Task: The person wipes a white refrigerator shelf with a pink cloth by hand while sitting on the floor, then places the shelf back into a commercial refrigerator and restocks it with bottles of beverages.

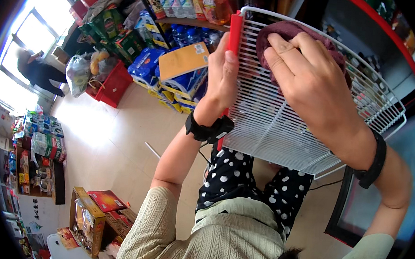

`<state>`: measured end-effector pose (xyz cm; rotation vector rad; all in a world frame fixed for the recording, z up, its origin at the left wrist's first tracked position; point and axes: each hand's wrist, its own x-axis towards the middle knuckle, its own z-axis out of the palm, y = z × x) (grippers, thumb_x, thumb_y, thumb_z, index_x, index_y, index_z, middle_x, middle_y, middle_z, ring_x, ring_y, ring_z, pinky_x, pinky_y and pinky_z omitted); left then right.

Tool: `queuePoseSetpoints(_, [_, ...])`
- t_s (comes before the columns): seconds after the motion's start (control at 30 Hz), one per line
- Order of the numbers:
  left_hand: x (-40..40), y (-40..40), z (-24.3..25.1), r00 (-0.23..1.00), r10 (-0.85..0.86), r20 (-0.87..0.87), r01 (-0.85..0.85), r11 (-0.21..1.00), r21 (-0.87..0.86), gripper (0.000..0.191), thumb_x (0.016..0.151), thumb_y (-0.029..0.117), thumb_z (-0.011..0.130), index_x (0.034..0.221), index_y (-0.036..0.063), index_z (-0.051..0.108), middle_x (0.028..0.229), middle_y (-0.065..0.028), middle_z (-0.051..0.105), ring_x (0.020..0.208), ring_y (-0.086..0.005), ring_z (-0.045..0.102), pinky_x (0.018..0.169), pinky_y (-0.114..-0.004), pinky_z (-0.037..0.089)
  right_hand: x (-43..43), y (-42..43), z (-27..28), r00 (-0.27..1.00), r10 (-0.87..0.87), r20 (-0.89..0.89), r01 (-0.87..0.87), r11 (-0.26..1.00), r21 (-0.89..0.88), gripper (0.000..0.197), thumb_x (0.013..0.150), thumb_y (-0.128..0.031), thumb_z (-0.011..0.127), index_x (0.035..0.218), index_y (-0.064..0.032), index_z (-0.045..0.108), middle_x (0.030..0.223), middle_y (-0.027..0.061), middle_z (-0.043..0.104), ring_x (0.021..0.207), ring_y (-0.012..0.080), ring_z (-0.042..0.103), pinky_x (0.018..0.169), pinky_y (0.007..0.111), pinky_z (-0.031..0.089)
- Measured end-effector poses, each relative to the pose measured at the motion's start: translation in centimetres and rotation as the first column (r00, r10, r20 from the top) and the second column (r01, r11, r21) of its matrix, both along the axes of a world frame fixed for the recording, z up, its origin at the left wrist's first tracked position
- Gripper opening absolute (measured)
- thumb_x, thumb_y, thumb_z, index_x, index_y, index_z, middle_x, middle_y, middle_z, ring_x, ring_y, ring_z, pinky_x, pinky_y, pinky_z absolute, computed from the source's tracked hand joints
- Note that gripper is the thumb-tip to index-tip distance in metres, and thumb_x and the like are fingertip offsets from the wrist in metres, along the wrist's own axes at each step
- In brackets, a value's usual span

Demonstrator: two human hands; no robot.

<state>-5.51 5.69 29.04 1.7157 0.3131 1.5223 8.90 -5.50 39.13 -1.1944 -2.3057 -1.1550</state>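
A white wire shelf rack (pixel 264 133) is tilted up before me, with a red plastic strip (pixel 235 33) along its left edge. My left hand (pixel 221 73) grips that edge, thumb against the strip. My right hand (pixel 304 67) presses a bunched maroon cloth (pixel 283 29) against the upper part of the wires; its palm side is hidden. Both wrists wear black bands. The rack's lower edge is just over my knees in dotted trousers.
A glass-fronted cooler with a red frame (pixel 388 32) stands beyond the rack. A glass door (pixel 377 207) lies at right. Left are bottle packs (pixel 145 67), a red crate (pixel 115 84) and cardboard boxes (pixel 87 222). Another person (pixel 40 71) is near the windows.
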Motion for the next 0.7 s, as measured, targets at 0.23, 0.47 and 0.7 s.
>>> queuePoseSetpoints(0.23, [-0.4, 0.6, -0.2, 0.982, 0.161, -0.104, -0.150, 0.983, 0.100, 0.079, 0.101, 0.064, 0.030, 0.132, -0.0061, 0.051, 0.099, -0.0181, 0.068, 0.090, -0.0227, 0.066, 0.077, -0.034, 0.051, -2.8, 2.6, 0.0, 1.000, 0.011, -0.015, -0.012, 0.999, -0.035, 0.029, 0.077, -0.007, 0.061, 0.103, 0.0039, 0.067, 0.104, 0.0109, 0.067, 0.099, 0.0245, 0.059, 0.094, 0.035, 0.049])
queuePoseSetpoints(0.47, [0.1, 0.8, -0.5, 0.999, -0.014, 0.034, 0.015, 1.000, -0.009, 0.083, 0.097, 0.071, 0.035, 0.125, -0.0047, 0.053, 0.080, -0.0061, 0.062, 0.068, -0.0123, 0.062, 0.060, -0.025, 0.051, 0.3, -0.6, 1.2, 1.000, 0.015, -0.012, -0.016, 0.997, -0.079, 0.031, 0.079, -0.005, 0.060, 0.109, 0.0047, 0.066, 0.115, 0.0155, 0.068, 0.104, 0.0280, 0.061, 0.094, 0.037, 0.050])
queuePoseSetpoints(0.7, [0.2, 1.1, -0.6, 0.992, 0.125, -0.031, -0.121, 0.985, 0.127, 0.082, 0.099, 0.068, 0.030, 0.126, -0.0057, 0.053, 0.089, -0.0121, 0.068, 0.077, -0.0192, 0.066, 0.070, -0.032, 0.055, -1.0, 3.0, 0.0, 0.987, 0.151, -0.047, -0.153, 0.987, -0.045, 0.032, 0.079, -0.006, 0.062, 0.109, 0.0036, 0.067, 0.118, 0.0134, 0.066, 0.106, 0.0274, 0.061, 0.094, 0.038, 0.050])
